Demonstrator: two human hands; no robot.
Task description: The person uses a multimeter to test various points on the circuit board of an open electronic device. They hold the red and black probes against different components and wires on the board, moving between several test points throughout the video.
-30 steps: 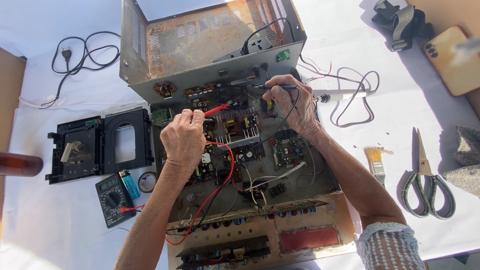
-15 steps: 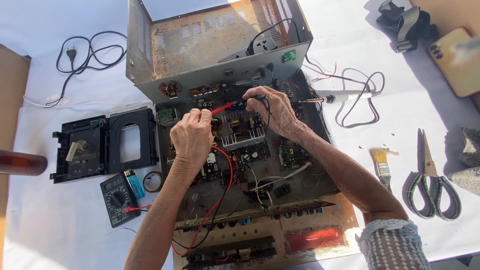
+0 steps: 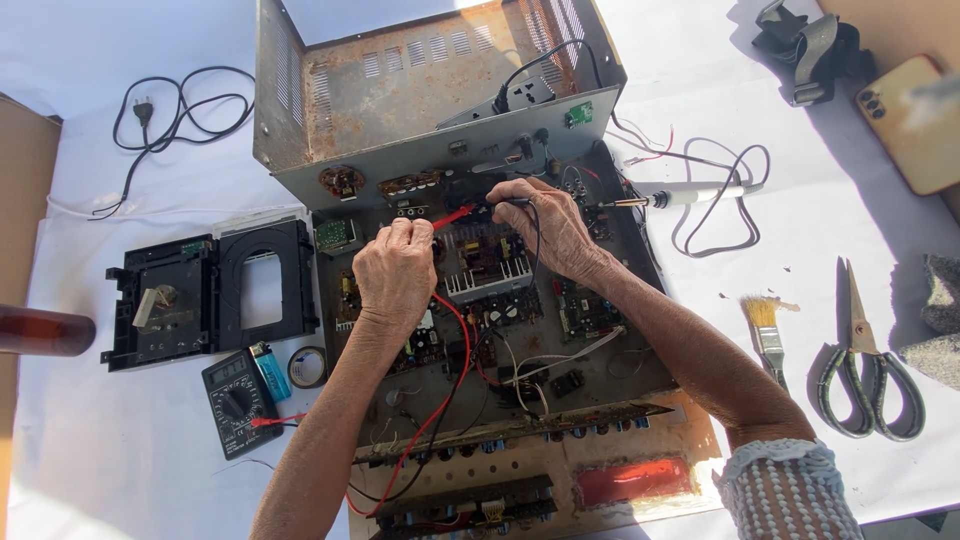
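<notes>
An opened metal electronics chassis (image 3: 430,160) with circuit boards lies in the middle of the white cloth. My left hand (image 3: 396,272) is closed around a red test probe (image 3: 452,216) whose tip points at the far board. My right hand (image 3: 548,228) pinches a black test probe (image 3: 512,202) just to the right of the red tip. Red and black leads (image 3: 452,350) run from the probes down across the boards to a black multimeter (image 3: 236,402) on the cloth at the lower left.
A black disc-drive frame (image 3: 215,290) sits left of the chassis, with a blue lighter (image 3: 270,370) and tape roll (image 3: 307,367) below it. A soldering iron (image 3: 690,196), small brush (image 3: 768,335), scissors (image 3: 868,370) and a phone (image 3: 912,122) lie on the right. A power cord (image 3: 170,110) coils at the far left.
The view has shifted a little, so the chassis sits higher and further right in the frame. Both hands stay on the probes; my right hand has drawn closer to the red tip.
</notes>
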